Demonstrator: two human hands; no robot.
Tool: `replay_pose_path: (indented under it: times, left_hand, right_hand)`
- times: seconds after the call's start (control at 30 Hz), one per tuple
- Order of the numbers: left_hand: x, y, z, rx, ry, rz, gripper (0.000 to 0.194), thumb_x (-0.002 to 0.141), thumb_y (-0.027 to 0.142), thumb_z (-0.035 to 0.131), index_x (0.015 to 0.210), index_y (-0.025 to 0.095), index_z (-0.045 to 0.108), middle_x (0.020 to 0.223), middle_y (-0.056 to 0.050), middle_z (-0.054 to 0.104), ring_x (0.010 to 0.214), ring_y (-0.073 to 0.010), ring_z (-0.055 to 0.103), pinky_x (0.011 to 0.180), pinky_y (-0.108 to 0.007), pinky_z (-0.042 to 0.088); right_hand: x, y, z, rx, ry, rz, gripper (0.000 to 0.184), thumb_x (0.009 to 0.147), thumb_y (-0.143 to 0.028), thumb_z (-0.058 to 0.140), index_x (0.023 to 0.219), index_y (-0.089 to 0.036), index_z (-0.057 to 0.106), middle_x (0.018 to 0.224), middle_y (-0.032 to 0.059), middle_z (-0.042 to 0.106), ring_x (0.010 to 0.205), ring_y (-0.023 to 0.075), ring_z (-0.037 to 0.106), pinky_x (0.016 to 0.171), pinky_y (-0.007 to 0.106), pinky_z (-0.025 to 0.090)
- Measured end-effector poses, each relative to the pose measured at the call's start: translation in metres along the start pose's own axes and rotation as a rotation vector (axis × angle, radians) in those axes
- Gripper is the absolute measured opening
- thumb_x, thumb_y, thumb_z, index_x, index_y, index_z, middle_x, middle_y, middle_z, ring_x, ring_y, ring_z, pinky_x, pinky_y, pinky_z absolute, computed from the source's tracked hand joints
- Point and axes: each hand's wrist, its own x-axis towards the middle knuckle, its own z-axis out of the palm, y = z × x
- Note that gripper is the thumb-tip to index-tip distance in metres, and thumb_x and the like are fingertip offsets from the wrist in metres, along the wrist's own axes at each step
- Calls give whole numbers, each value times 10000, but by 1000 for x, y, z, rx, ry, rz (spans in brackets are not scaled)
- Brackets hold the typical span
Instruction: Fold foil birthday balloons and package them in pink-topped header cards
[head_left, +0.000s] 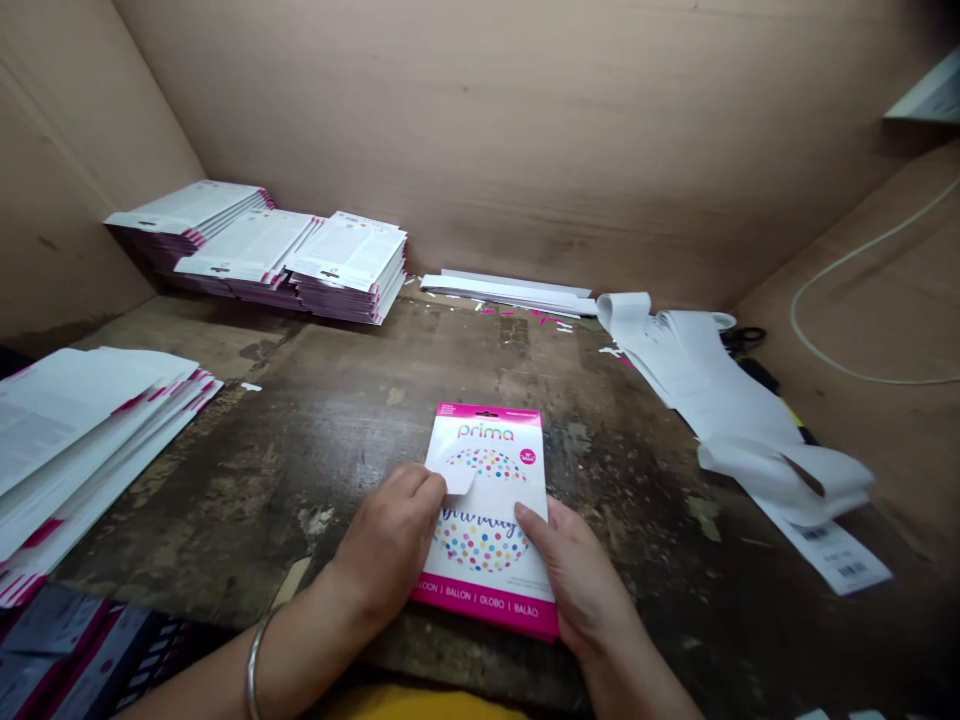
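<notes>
A pink and white balloon packet (pixel 491 500) printed "prima" with coloured dots lies face up near the front of the worn wooden table (pixel 337 430). My left hand (pixel 390 545) is closed in a pinch on a small white sticker (pixel 459 480), which it holds over the packet's left side. My right hand (pixel 581 580) rests on the packet's lower right edge with its fingers flat, steadying it. A metal bangle sits on my left wrist.
Stacks of the same packets lie face down at the back left (pixel 255 250) and along the left edge (pixel 82 440). Flat white strips (pixel 510 290) lie at the back. A curled strip of white label backing (pixel 735 410) trails down the right side. Cardboard walls surround the table.
</notes>
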Motion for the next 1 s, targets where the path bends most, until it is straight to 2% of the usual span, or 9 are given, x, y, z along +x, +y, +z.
replay_pose_path:
  times: [0.17, 0.23, 0.3, 0.33, 0.4, 0.47, 0.6, 0.83, 1.0]
  left_hand:
    - [0, 1, 2, 199, -74, 39, 127, 890, 122, 454, 842, 173, 560, 864, -68, 606, 798, -216, 550, 712, -336, 460]
    - [0, 1, 1, 237, -73, 66, 123, 886, 113, 461, 838, 178, 553, 856, -62, 611, 789, -212, 553, 701, -328, 458]
    - [0, 2, 1, 256, -75, 84, 131, 884, 108, 460, 820, 180, 548, 843, -57, 612, 777, -209, 555, 692, -323, 457]
    - [0, 2, 1, 260, -75, 87, 139, 884, 106, 456, 811, 180, 548, 836, -58, 613, 773, -210, 557, 690, -323, 458]
    - [1, 1, 1, 246, -49, 87, 147, 888, 113, 444, 817, 176, 556, 825, -61, 618, 768, -213, 564, 694, -328, 460]
    - [1, -1, 2, 180, 20, 76, 146, 903, 148, 433, 872, 169, 574, 840, -68, 634, 780, -214, 579, 717, -332, 465]
    - [3, -8, 4, -44, 122, 9, 193, 922, 227, 433, 1004, 187, 603, 932, -65, 669, 842, -196, 616, 766, -305, 471]
    - [4, -8, 1, -69, 85, -28, 191, 911, 254, 464, 963, 200, 639, 898, -44, 687, 812, -186, 640, 724, -279, 466]
    - [1, -7, 1, 65, 70, 63, 168, 895, 208, 484, 967, 188, 635, 898, -51, 689, 808, -196, 642, 718, -285, 470]
  right_hand:
    - [-15, -10, -2, -197, -49, -70, 631, 767, -456, 663, 1285, -142, 487, 1062, 167, 691, 962, 326, 662, 794, 505, 537]
    - [-25, -16, -8, -514, 82, -252, 599, 809, -449, 612, 1317, -164, 471, 1164, 172, 645, 1046, 321, 626, 842, 515, 522]
    - [-31, -20, -14, -957, 234, -557, 500, 842, -398, 572, 1293, -186, 520, 1282, 155, 571, 1171, 314, 543, 951, 530, 459]
    - [-32, -20, -17, -1179, 240, -693, 452, 858, -358, 550, 1278, -192, 543, 1333, 137, 530, 1233, 305, 486, 1003, 526, 418]
    - [-31, -17, -18, -1538, 105, -828, 411, 880, -293, 512, 1278, -201, 551, 1391, 99, 470, 1315, 286, 384, 1062, 519, 355]
    - [-28, -12, -15, -1745, -53, -819, 448, 890, -280, 494, 1330, -194, 493, 1411, 90, 437, 1336, 275, 349, 1068, 522, 347]
    - [-24, -2, 0, -1899, -106, -750, 554, 892, -333, 478, 1381, -83, 400, 1439, 151, 349, 1349, 301, 309, 1090, 535, 296]
    - [-17, 1, 33, -1849, -211, -638, 645, 894, -394, 461, 1400, -16, 331, 1474, 191, 235, 1380, 312, 199, 1120, 485, 243]
    - [-17, -1, 33, -1817, -241, -627, 647, 891, -391, 471, 1388, 7, 354, 1465, 229, 265, 1391, 320, 154, 1125, 501, 218]
